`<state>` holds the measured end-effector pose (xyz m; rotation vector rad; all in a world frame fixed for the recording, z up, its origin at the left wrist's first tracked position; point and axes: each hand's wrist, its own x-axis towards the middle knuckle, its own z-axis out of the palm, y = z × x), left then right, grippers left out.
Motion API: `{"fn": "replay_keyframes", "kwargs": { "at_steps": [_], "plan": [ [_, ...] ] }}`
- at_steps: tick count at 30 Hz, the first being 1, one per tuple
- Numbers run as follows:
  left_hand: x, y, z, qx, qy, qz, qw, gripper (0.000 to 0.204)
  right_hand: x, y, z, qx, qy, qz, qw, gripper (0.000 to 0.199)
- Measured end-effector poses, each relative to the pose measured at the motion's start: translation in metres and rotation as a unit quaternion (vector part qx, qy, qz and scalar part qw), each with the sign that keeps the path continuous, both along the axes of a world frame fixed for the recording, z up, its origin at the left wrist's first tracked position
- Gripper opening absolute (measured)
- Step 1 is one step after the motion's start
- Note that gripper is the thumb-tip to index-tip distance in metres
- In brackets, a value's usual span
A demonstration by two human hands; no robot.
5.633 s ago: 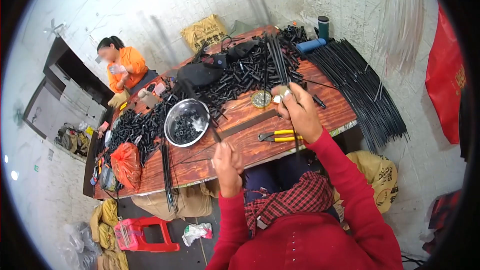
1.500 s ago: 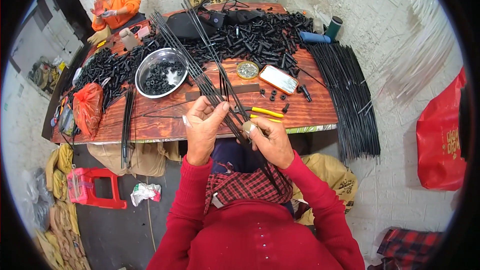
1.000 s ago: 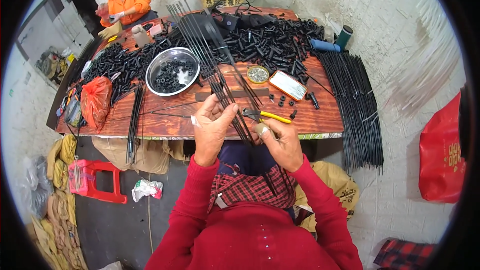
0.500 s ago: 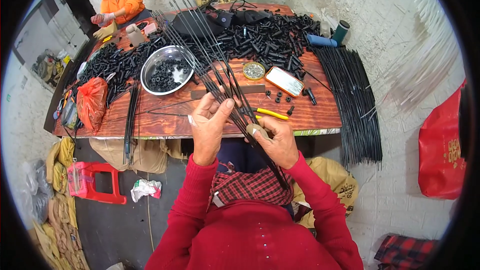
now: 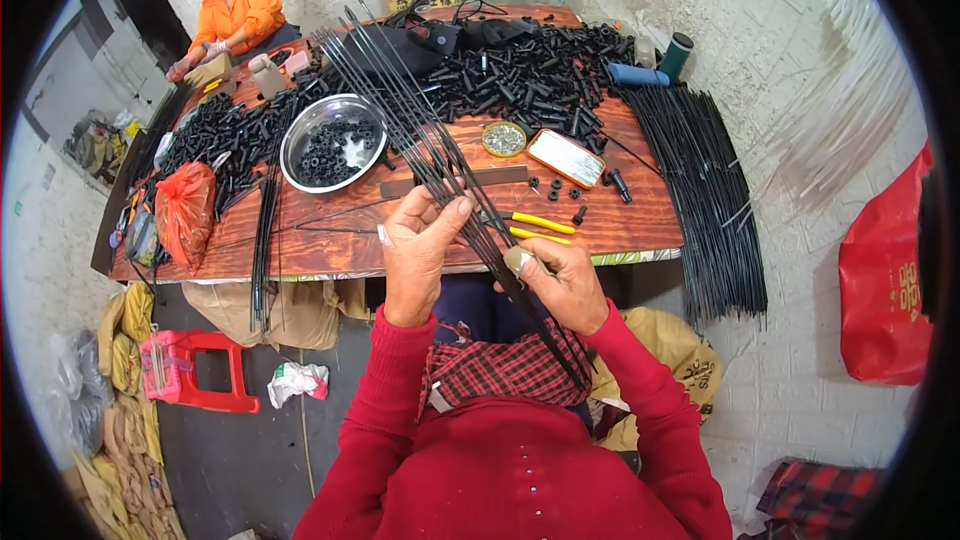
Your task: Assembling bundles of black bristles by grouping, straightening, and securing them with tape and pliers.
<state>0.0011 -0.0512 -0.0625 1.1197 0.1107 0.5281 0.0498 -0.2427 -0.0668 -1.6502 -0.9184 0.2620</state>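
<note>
A bundle of long thin black rods (image 5: 425, 135) runs from my lap out over the wooden table (image 5: 330, 240), fanning apart at the far end. My left hand (image 5: 420, 250) grips the bundle at the table's near edge, thumb on top. My right hand (image 5: 560, 280) holds the same rods lower down, closer to my body, with a taped fingertip pressed on them. Just beyond my right hand lie yellow-handled pliers (image 5: 535, 225). A steel bowl (image 5: 330, 140) with small black parts stands left of the rods.
Heaps of short black tubes (image 5: 530, 75) cover the far table. More black rods (image 5: 700, 190) lie at the right end, another bundle (image 5: 265, 230) hangs at the left. A person in orange (image 5: 235, 10) works at the far corner. A red stool (image 5: 195, 375) stands on the floor.
Earlier my right hand reached to the far right of the table. Both hands have since come together at the near edge, gripping the rod bundle, which has shifted slightly between frames.
</note>
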Motion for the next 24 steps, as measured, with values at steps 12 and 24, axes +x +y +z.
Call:
{"fn": "replay_keyframes", "kwargs": {
  "at_steps": [12, 24],
  "plan": [
    [-0.003, -0.007, 0.004, -0.001, -0.007, -0.032, 0.999, 0.019, -0.006, -0.004, 0.008, 0.000, 0.028, 0.002, 1.000, 0.022],
    [-0.003, -0.006, 0.006, 0.035, 0.019, -0.018, 0.999, 0.019, -0.004, -0.003, 0.001, -0.023, -0.080, -0.069, 0.994, 0.024]
  ]
}}
